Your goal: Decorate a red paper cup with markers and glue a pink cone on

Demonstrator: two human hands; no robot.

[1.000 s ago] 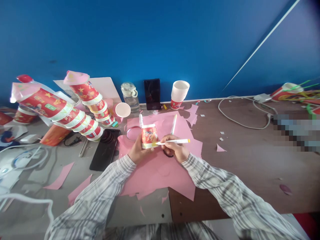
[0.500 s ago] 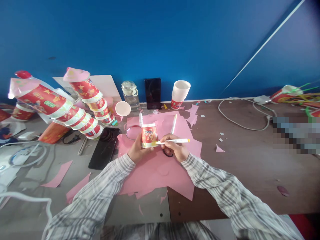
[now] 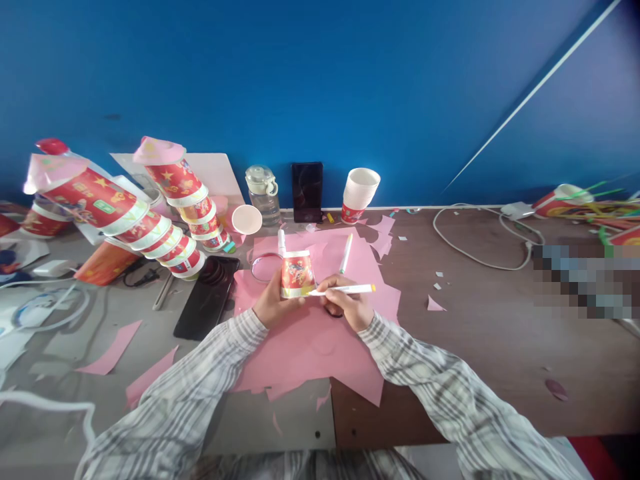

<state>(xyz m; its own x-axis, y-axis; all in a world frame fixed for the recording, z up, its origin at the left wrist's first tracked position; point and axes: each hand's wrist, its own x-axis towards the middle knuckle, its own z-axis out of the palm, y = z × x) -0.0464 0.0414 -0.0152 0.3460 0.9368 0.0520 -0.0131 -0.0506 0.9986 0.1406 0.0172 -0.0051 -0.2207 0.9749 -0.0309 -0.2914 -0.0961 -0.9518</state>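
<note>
Held upside down in my left hand (image 3: 274, 301) is a red paper cup (image 3: 298, 272) with a white base on top and a yellowish band round its lower rim. My right hand (image 3: 347, 301) grips a white marker with a yellow end (image 3: 356, 289), its tip at the cup's rim. Beneath both hands lies pink paper (image 3: 310, 347). Another marker (image 3: 346, 253) rests on the paper behind my right hand, and a white marker cap or pen (image 3: 281, 241) shows behind the cup. A dark round handle is partly hidden under my right hand.
Two leaning towers of red cups (image 3: 135, 223) with pink cone tops stand at the left. A black phone (image 3: 207, 300), a water bottle (image 3: 263, 197), an upright phone (image 3: 307, 192) and stacked cups (image 3: 361, 193) surround the paper. A white cable (image 3: 467, 257) loops at the right.
The whole view has shifted slightly. My hands still hold the cup and marker, with the marker tip still at the cup's rim.
</note>
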